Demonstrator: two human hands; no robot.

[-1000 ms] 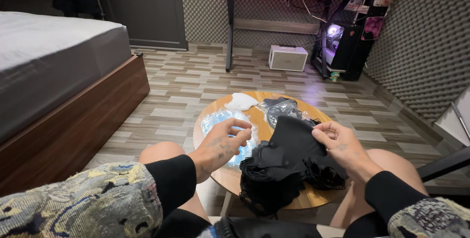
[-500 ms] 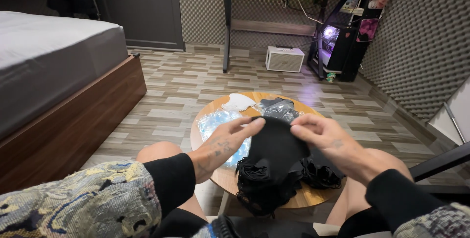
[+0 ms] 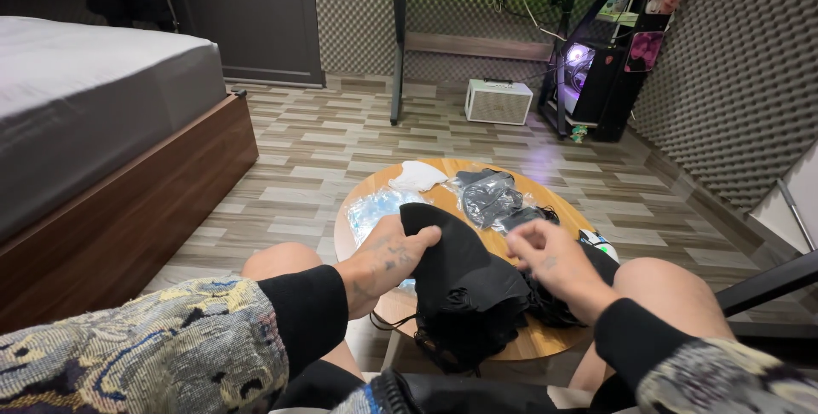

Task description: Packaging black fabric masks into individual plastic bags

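Now black cloth (image 3: 464, 282) lies between left hand (image 3: 388, 256) and right hand (image 3: 545, 256).

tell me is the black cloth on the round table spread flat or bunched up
Bunched up. The black cloth lies in a rumpled heap on the table; the left hand pinches its top edge and the right hand rests on it.

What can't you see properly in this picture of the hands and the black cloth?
- Head view: the right hand is blurred, so whether its fingers pinch the black cloth is unclear.
- The left hand covers part of the clear plastic packet; its contents are hidden.
- The cloth pile hides the near part of the round wooden table.
- The small object behind the right hand is mostly hidden.
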